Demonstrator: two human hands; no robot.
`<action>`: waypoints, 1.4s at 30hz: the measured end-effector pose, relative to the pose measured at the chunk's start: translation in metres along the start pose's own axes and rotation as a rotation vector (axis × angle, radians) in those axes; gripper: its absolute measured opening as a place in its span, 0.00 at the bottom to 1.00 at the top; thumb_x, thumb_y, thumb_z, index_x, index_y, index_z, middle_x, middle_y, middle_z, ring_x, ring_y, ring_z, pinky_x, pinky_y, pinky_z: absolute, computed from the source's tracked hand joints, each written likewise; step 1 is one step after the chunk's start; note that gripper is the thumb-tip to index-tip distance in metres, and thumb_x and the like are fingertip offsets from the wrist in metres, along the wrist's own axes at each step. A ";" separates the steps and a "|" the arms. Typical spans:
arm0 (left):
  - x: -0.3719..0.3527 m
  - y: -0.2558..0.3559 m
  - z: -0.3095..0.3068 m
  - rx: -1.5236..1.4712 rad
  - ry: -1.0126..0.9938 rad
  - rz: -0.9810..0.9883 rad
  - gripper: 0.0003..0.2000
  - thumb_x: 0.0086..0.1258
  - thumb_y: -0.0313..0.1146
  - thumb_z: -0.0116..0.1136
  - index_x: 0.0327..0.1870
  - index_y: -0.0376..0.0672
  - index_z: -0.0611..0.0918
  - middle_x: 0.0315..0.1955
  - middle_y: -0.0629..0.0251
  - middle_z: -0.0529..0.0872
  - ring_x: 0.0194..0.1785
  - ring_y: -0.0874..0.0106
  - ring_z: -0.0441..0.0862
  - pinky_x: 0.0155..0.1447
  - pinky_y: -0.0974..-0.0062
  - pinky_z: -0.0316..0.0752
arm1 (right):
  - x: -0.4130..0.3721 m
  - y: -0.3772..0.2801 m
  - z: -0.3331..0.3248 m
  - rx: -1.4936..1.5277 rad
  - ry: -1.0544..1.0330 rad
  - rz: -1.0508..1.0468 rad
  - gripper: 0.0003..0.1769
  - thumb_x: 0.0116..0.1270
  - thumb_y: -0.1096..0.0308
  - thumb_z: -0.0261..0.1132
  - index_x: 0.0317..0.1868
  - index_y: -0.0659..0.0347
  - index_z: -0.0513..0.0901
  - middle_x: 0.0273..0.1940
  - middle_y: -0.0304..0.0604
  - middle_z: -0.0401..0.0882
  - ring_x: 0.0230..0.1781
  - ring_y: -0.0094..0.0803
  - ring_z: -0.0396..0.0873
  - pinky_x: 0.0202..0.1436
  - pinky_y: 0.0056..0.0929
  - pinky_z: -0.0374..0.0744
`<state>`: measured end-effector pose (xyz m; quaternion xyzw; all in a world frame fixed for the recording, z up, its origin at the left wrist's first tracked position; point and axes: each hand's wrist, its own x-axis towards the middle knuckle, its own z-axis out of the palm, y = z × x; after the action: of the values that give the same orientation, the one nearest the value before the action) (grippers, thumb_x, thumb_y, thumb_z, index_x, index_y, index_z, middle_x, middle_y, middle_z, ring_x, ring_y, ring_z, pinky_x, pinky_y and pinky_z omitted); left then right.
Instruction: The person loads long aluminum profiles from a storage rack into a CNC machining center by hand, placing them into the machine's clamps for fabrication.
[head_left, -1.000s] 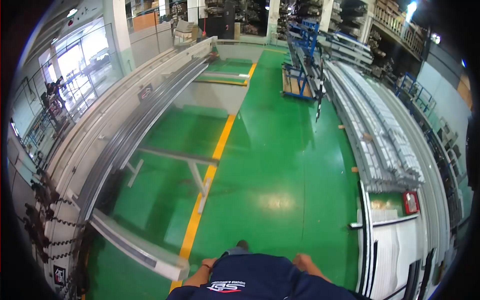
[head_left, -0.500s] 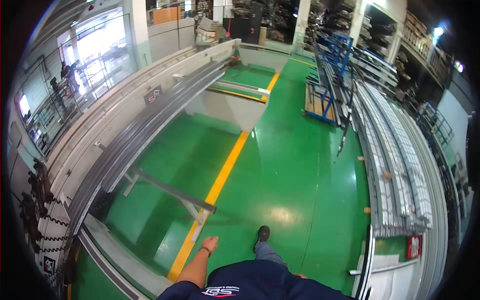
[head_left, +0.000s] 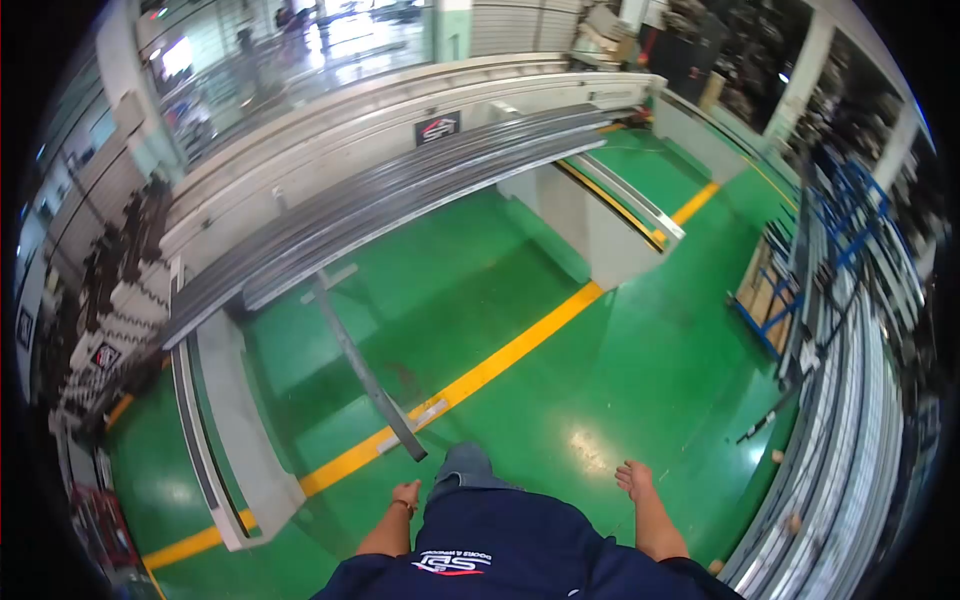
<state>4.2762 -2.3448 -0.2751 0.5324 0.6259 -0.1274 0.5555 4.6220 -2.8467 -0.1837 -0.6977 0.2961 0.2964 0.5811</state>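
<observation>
My left hand [head_left: 406,494] hangs low in front of my body, its fingers curled in, with nothing seen in it. It is nearest to the end of a grey metal support arm [head_left: 370,385] on a stand, without touching it. Out to the other side, my right hand [head_left: 632,478] is held over the green floor, fingers loosely apart and holding nothing. Ahead on the left, long dark grey metal profiles [head_left: 400,200] lie side by side along a long machine bench [head_left: 330,125].
A yellow line [head_left: 520,345] runs along the green floor [head_left: 560,420]. Grey machine supports [head_left: 580,215] jut out towards it. On the right are stacked silver profiles [head_left: 845,430] and a blue-framed cart [head_left: 775,285] carrying long bars.
My view has turned left, bringing the bench and profiles more in front of me. My right hand has come into view, and the support arm is nearer to my body.
</observation>
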 end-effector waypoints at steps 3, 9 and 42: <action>0.026 0.032 0.031 -0.085 0.475 0.146 0.36 0.69 0.58 0.61 0.61 0.28 0.80 0.49 0.44 0.88 0.51 0.47 0.87 0.58 0.55 0.79 | 0.036 -0.076 0.041 -0.016 -0.060 -0.037 0.29 0.75 0.57 0.58 0.70 0.64 0.69 0.63 0.60 0.78 0.56 0.50 0.83 0.46 0.43 0.84; 0.037 0.144 0.027 -0.299 0.362 -0.017 0.40 0.62 0.63 0.66 0.57 0.26 0.82 0.53 0.38 0.86 0.59 0.46 0.83 0.62 0.56 0.76 | 0.129 -0.133 0.122 -0.058 -0.196 0.136 0.27 0.75 0.60 0.59 0.69 0.63 0.69 0.64 0.60 0.77 0.57 0.49 0.83 0.48 0.43 0.85; 0.075 0.255 0.053 -0.113 0.883 -0.745 0.37 0.47 0.64 0.77 0.47 0.38 0.84 0.43 0.49 0.90 0.49 0.51 0.88 0.54 0.55 0.81 | 0.473 -0.656 0.872 0.252 -0.666 0.162 0.40 0.67 0.45 0.71 0.67 0.63 0.67 0.65 0.53 0.68 0.68 0.52 0.69 0.75 0.54 0.69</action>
<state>4.5256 -2.2431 -0.2458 0.2483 0.9493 -0.0465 0.1870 5.3655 -1.9210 -0.2547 -0.4602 0.1792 0.5136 0.7017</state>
